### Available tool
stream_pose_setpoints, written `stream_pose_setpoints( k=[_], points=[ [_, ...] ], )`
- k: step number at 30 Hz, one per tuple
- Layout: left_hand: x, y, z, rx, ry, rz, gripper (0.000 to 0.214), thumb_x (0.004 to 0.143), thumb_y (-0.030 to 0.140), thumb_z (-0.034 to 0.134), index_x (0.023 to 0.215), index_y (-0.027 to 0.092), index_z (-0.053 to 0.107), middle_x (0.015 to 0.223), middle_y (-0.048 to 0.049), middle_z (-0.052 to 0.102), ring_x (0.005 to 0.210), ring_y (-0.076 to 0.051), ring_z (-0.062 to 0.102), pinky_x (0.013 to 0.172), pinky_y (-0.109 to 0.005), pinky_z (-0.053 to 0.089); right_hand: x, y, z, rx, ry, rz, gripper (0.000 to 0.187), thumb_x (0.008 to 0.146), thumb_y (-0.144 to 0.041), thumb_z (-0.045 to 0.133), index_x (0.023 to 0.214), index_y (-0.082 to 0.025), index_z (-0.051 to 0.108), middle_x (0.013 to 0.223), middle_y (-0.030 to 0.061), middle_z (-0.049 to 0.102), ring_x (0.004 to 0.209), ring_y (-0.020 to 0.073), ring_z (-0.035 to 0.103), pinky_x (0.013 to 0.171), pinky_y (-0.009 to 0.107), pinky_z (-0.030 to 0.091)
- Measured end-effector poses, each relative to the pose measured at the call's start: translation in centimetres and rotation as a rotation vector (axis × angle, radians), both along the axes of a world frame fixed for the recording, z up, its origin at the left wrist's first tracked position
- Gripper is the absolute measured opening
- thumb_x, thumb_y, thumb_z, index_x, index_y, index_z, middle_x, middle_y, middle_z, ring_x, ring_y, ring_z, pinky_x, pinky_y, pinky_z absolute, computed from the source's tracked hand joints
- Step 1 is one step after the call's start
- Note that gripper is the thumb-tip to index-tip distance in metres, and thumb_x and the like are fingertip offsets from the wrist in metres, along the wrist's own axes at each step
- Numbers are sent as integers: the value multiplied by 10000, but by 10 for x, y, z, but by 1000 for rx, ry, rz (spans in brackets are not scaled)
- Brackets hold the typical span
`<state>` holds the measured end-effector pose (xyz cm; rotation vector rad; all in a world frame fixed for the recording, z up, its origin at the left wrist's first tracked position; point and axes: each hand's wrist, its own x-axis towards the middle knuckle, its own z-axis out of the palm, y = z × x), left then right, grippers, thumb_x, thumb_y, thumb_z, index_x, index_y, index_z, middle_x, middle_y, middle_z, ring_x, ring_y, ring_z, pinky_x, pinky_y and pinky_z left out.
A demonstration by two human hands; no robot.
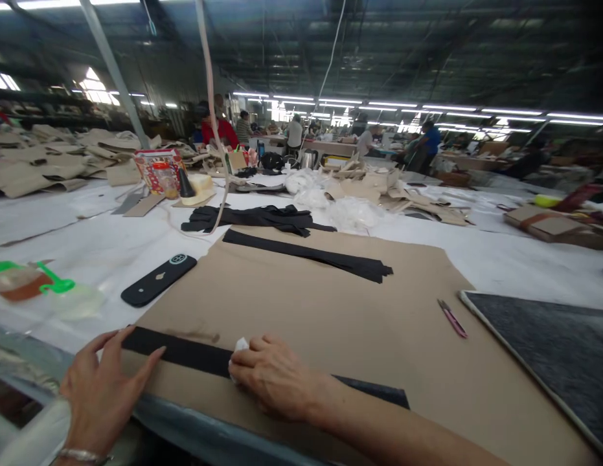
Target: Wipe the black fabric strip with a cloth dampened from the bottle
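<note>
Left hand (100, 391) flat, fingers spread on long black fabric strip (184, 351), right hand (272, 378) curled around half-hidden white chalk piece (241, 345), strip's middle covered, tan cardboard sheet (330, 317) beneath

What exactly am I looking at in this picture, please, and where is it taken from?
It is one view from a camera worn on a person's head, looking down at their own bare hands in a busy workshop. The left hand lies flat on one end of a black fabric strip on a brown cardboard sheet. The right hand presses a small white piece onto that strip. More black strips, a pink pen-like tool and a black phone-like object lie nearby. Other people work far behind.
</note>
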<state>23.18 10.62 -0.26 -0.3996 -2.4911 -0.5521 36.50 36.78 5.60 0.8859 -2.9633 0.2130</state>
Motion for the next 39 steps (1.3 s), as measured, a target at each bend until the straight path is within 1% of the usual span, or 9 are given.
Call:
stream_pose_setpoints(
  k=[3, 6, 8, 13, 19, 23, 29, 34, 39],
  points=[
    [25, 23, -3, 48, 93, -183, 397, 901, 433, 419, 1180, 191, 564, 1174, -115, 556, 1116, -297, 522, 1005, -502, 409, 4, 2, -16, 6, 5, -32, 170, 852, -208, 579, 1010, -168, 533, 1024, 17, 604, 874, 185, 458, 767, 334, 360],
    [54, 46, -25, -50, -19, -558, 341, 918, 338, 419, 1220, 243, 544, 1171, -56, 611, 1095, -213, 568, 966, -355, 469, 6, 4, -17, -4, -4, -52, 114, 893, -197, 528, 1003, -167, 530, 982, 8, 605, 863, 184, 453, 777, 351, 356],
    [66, 51, -43, -130, -30, -660, 372, 913, 328, 427, 1267, 267, 524, 1224, -35, 610, 1123, -198, 571, 946, -320, 488, 8, 8, -14, -14, -21, -67, 119, 896, -194, 523, 1012, -170, 529, 997, 8, 609, 874, 184, 456, 807, 370, 347],
    [69, 43, -67, -263, 15, -696, 469, 903, 358, 438, 1367, 283, 444, 1361, -18, 532, 1223, -220, 518, 1004, -341, 457, 38, 41, -3, -25, -167, -149, 237, 869, -154, 526, 1104, -190, 528, 1078, 23, 620, 914, 189, 476, 854, 381, 315],
    [74, 46, -62, -245, -9, -624, 538, 913, 359, 440, 1432, 256, 340, 1432, -27, 449, 1278, -226, 458, 1100, -354, 331, 122, 112, 0, -29, -316, -382, 483, 805, -30, 455, 1235, -246, 507, 1267, 34, 563, 986, 193, 487, 879, 380, 275],
    [76, 49, -60, -242, -8, -638, 545, 924, 370, 415, 1448, 273, 301, 1420, -34, 462, 1260, -238, 473, 1088, -392, 345, 155, 141, 15, 8, -337, -493, 445, 827, -3, 387, 1155, -235, 577, 1190, 62, 605, 935, 198, 501, 868, 383, 297],
    [74, 49, -62, -203, -35, -621, 592, 909, 414, 416, 1464, 292, 250, 1372, -69, 507, 1217, -282, 504, 1030, -467, 401, 97, 83, 43, -128, -165, -391, 377, 908, -124, 403, 1263, -212, 492, 1243, 73, 560, 973, 182, 487, 877, 321, 353],
    [68, 47, -62, -315, 75, -731, 561, 906, 317, 423, 1450, 293, 287, 1387, -81, 492, 1254, -287, 471, 1014, -465, 393, 40, 23, 9, -76, -89, -231, 267, 891, -154, 460, 1155, -148, 506, 1100, 74, 585, 969, 199, 483, 857, 318, 408],
    [70, 50, -49, -284, 66, -643, 487, 889, 311, 485, 1367, 242, 426, 1360, -78, 520, 1223, -258, 501, 977, -398, 433, 69, 47, -12, -86, -176, -439, 395, 825, -62, 439, 1189, -192, 520, 1168, 80, 568, 1068, 209, 510, 976, 359, 395]
  ],
)
